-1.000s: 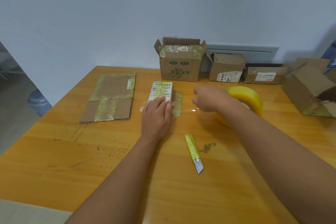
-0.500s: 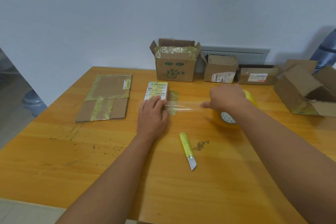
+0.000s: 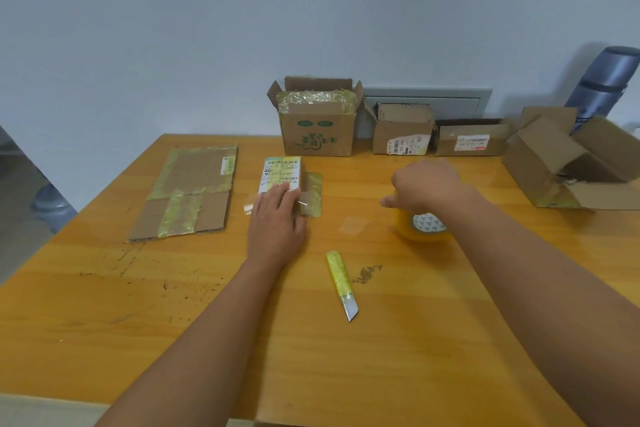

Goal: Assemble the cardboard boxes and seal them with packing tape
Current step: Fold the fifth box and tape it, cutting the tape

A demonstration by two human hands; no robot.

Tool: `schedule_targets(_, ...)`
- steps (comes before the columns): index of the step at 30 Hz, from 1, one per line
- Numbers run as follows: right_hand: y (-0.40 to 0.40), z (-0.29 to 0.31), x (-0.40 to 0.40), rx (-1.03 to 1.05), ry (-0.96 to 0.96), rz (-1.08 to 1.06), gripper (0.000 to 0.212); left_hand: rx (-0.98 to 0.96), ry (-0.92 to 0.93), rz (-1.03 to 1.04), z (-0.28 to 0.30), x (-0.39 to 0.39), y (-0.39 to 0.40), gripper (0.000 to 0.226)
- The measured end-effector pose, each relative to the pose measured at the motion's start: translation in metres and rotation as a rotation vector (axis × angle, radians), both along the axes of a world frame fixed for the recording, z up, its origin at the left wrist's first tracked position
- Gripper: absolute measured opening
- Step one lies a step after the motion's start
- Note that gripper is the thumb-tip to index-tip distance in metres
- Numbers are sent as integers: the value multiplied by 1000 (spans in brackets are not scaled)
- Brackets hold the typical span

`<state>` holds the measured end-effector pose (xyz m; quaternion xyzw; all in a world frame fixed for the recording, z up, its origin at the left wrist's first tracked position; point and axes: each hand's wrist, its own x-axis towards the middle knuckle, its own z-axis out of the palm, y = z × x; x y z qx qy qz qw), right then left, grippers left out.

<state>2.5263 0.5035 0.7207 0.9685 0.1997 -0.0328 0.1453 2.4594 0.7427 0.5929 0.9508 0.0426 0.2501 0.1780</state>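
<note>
Two hands are at work, and each has its own job. The left hand [image 3: 277,215] lies flat on the small labelled box [image 3: 281,174], fingers [image 3: 281,193] straight and pressing its near end, most likely to pin down the tape end and stop the box sliding. The right hand [image 3: 426,185] is curled over the yellow tape roll [image 3: 420,227], well to the right of the box, gripping it from above; a faint clear strip [image 3: 351,225] seems to run across the worktop [image 3: 398,340] between box and roll, though it is hard to see. The box sits under the left fingertips, its far labelled end uncovered. The utility knife [image 3: 341,284] waits in front of the box, between the forearms, within reach for the cut. Judging by this, taping is under way and cutting comes next.
</note>
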Motion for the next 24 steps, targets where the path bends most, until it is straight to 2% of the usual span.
schedule_targets(4, 4, 3, -6, -24, -23, -20, 49, 14, 7, 2, 0, 0, 1, 46)
schedule_targets(6, 11, 3, -11, -8, -131, 31, 41, 14, 3, 0, -1, 0, 1, 46)
schedule_targets(8, 24, -1, -19, 131, -226, 141, 27, 10, -3, -4, -1, 0, 1, 46)
schedule_targets(10, 39, -11, -28, 282, -142, 234, 19, 1, -10, -5, -1, 0, 1, 46)
schedule_targets(11, 46, -19, -31, 280, -47, 258, 20, -6, -13, -6, -1, 0, 1, 47)
schedule_targets(13, 56, -37, -36, 142, 96, 287, 23, -31, -15, -13, 0, -1, 2, 48)
schedule_targets(15, 60, -48, -39, 24, 116, 296, 18, -48, -13, -16, 1, -3, 2, 50)
schedule_targets(19, 63, -43, -37, 5, 150, 225, 29, -67, -6, 33, 2, -5, 0, 51)
schedule_targets(21, 68, -43, -33, 99, 144, 179, 29, -82, -4, 70, 2, -5, 1, 50)
schedule_targets(24, 85, -53, -27, 546, 145, 64, 24, -71, -13, 98, 2, -4, 2, 51)
